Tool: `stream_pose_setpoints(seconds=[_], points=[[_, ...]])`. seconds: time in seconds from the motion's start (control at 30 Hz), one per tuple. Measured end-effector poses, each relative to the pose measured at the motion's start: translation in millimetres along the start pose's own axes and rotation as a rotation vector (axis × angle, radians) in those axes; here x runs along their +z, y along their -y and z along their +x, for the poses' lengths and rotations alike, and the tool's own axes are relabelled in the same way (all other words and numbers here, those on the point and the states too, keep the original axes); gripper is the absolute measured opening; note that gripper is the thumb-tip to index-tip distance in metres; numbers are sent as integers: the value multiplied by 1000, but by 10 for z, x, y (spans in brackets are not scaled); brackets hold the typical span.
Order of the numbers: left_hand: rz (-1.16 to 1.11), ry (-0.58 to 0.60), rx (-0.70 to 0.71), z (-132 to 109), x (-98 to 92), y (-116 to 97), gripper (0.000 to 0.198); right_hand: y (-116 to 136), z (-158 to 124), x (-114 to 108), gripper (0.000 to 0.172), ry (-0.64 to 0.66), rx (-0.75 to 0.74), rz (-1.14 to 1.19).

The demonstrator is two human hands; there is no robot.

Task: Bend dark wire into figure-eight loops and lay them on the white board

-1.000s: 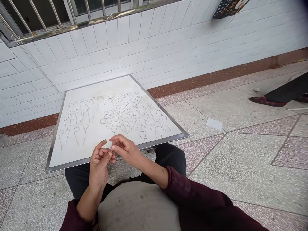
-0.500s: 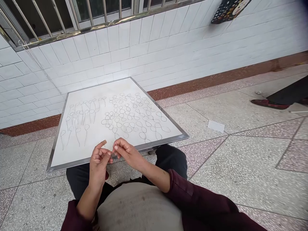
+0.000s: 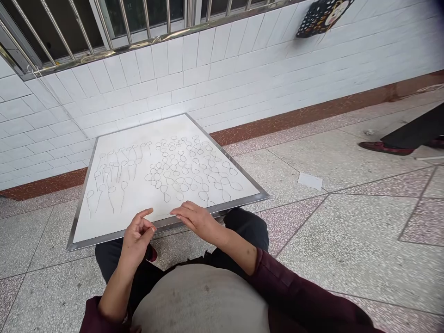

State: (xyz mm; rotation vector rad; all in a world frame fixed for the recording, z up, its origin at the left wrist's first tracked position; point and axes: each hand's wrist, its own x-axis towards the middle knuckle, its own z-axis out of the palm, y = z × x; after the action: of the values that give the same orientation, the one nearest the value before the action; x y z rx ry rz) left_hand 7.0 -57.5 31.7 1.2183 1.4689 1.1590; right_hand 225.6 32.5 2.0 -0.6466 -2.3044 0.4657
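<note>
Holding the left hand just over the near edge of a white board, its fingers curled and close together. If they pinch anything, it is too small to see. The right hand lies flat on that same edge, its fingers together and holding nothing. Thin wire loops lie on the board in two groups, past both hands.

Free lane: strip of board along its near edge, between wire loops and steel frame, running past both hands. Loops crowd the middle, just above right hand. Left hand overlaps the frame. Knees sit below the near edge; tiled wall stands beyond the far edge.
</note>
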Motion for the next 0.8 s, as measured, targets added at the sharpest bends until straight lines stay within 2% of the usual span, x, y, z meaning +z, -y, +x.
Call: stream_pose_setpoints(seconds=[0.2, 0.3, 0.57, 0.8], points=[[246, 177, -48, -102, -54, 18, 52, -69, -93, -149, 37, 164, -219, -244], [373, 243, -48, -134, -61, 37, 54, -72, -110, -189, 33, 214, -251, -277], [422, 276, -40, -107, -50, 38, 54, -91, -124, -219, 27, 222, -236, -263], [389, 308, -62, -81, -81, 116, 59, -107, -180, -218, 28, 307, -284, -287]])
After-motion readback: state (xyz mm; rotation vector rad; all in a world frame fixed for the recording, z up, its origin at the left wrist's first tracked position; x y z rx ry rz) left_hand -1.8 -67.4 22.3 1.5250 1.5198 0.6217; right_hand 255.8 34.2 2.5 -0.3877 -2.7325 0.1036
